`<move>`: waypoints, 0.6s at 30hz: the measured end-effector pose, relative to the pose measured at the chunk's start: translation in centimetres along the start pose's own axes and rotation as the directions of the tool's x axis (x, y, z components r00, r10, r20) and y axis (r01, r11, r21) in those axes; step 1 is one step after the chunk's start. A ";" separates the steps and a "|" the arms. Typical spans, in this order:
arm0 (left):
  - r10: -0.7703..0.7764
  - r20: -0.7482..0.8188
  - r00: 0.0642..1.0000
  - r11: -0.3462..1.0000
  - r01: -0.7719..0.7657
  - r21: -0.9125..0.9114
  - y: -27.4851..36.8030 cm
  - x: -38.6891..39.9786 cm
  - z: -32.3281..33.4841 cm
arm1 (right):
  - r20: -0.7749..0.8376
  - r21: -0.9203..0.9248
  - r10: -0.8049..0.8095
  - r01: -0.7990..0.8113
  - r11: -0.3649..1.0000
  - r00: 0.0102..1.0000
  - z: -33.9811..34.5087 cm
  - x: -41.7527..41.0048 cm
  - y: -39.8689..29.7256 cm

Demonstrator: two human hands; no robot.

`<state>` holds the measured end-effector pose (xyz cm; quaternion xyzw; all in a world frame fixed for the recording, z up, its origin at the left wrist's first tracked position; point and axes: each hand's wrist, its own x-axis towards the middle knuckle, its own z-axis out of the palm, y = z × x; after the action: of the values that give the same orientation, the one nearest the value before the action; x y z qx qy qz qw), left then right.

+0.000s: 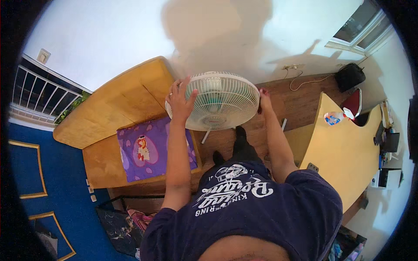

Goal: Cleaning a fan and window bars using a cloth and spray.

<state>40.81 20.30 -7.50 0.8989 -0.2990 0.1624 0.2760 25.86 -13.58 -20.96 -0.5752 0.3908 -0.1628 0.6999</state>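
A white electric fan (225, 104) with a round wire grille stands before me, its head tilted up. Against the left side of the grille lies my left hand (181, 98), fingers spread over the rim and a ring on one finger. At the opposite rim, my right hand (265, 99) grips the edge; its fingers are partly hidden, and a small dark red patch by them is too unclear to name. Below the head, a white leg of the fan's base (206, 135) shows on the wood-look floor (251, 135).
A mustard sofa (130, 98) with a purple printed cloth (147, 146) is at left. On the yellow desk (343, 153) at right stands a spray bottle (333, 118). A cord (295, 88) trails from the wall outlet along the floor towards a black bag (350, 76).
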 end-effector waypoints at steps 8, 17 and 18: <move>-0.247 -0.250 0.936 0.911 0.136 -0.389 -3.7 -2.5 2.1 | 0.553 -0.211 -0.287 0.465 0.860 0.782 11.5 1.1 -12.7; -0.359 -0.128 0.925 0.910 0.317 -0.266 -3.7 -3.6 2.8 | 0.736 -0.642 0.241 0.765 -0.047 0.633 33.0 -5.1 -14.9; -0.318 -0.200 0.927 0.926 0.258 -0.276 -3.9 -3.8 3.0 | 0.712 -0.639 0.294 0.762 -0.103 0.637 34.6 -6.6 -14.1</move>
<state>40.73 22.79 -13.15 0.8657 -0.1445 0.1895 0.4401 50.16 10.31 -4.33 -0.9618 -0.0462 0.2540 0.0912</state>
